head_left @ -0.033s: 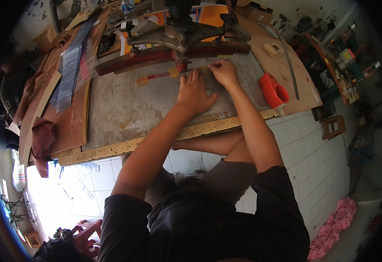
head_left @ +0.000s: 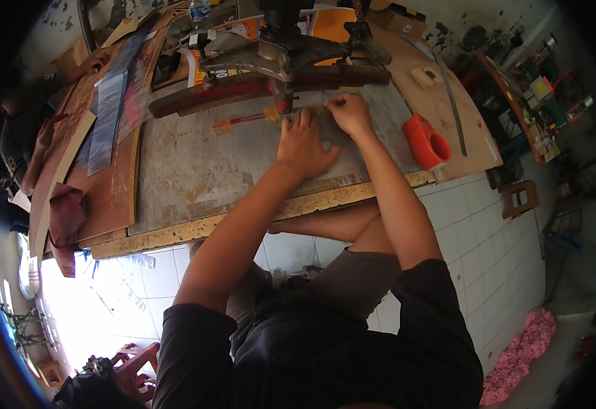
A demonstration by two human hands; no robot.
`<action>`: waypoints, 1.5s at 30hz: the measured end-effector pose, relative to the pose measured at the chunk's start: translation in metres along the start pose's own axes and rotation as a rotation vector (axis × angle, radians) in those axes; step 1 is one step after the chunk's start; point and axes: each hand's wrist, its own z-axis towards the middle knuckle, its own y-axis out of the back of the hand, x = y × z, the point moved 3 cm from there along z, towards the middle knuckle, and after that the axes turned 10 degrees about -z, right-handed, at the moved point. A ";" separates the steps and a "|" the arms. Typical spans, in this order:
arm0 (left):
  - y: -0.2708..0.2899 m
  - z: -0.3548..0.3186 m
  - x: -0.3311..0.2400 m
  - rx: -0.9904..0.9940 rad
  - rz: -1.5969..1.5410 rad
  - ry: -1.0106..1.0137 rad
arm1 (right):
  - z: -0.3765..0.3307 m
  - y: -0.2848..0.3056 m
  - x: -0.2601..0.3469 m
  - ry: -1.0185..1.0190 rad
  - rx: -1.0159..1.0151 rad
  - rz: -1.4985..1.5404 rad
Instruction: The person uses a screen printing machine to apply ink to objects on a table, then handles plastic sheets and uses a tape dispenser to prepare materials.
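A thin red strip (head_left: 247,119) lies slightly slanted on the scuffed grey board (head_left: 189,157), its left end nearer the person; yellowish, tape-like patches (head_left: 222,127) mark that end and a spot farther right.

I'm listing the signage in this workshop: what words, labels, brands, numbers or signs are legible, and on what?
Printed orange, white and yellow sheeting: a few large letters legible, which I won't copy; the rest is blurred or hidden behind the metal frame.
Bottle: label too small to read.
Cardboard box: pale mark, too small to read.
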 end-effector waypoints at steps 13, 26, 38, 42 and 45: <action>0.000 0.001 0.003 -0.073 -0.011 -0.041 | -0.019 0.033 0.033 -0.107 0.127 -0.446; -0.012 0.012 0.005 -0.082 0.009 0.021 | -0.043 0.009 -0.011 0.761 -0.101 -0.211; -0.004 0.004 0.003 0.031 -0.029 0.065 | -0.037 0.010 0.019 0.730 0.145 -0.721; -0.008 -0.001 0.007 -0.016 -0.024 0.012 | -0.032 0.010 0.007 0.778 0.193 -0.731; -0.005 -0.009 0.020 -0.025 -0.070 -0.001 | -0.036 0.012 -0.009 0.753 0.167 -0.710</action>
